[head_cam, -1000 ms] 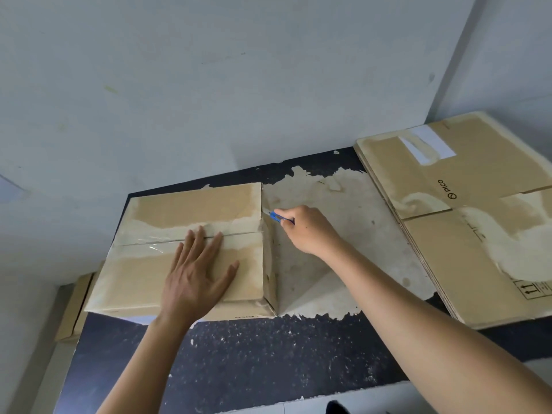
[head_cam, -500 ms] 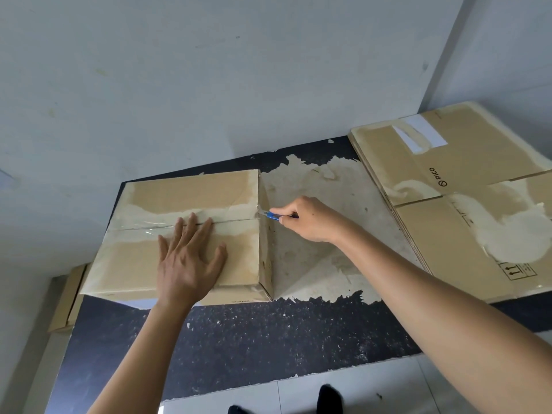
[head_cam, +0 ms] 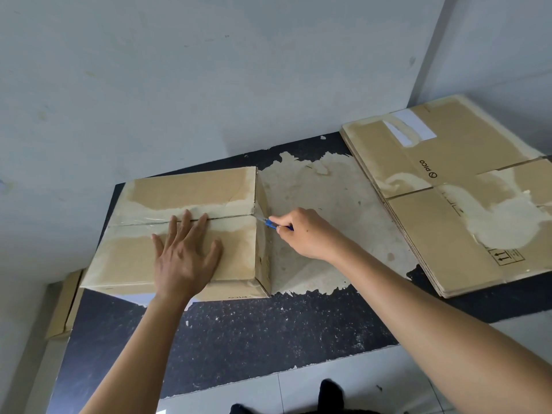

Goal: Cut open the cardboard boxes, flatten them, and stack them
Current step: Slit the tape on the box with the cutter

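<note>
Head view: the left hand point(head_cam: 185, 258) lies flat on top of the sealed cardboard box point(head_cam: 191, 189), its fingers point(head_cam: 186, 222) straight and spread wide, the tips reaching the taped centre seam point(head_cam: 227, 217). The right hand point(head_cam: 307, 234) is just beside the box's right end, fingers point(head_cam: 283, 218) curled tightly round a blue utility knife point(head_cam: 271, 224) whose tip meets the seam at the top right edge. The box is rectangular, matte brown with pale scuffed patches and glossy clear tape. It sits on a dark speckled counter point(head_cam: 254, 333) with a torn, pale papery patch point(head_cam: 322, 198) to the box's right. Further right of the box lies a stack of flattened boxes point(head_cam: 448, 228).
</note>
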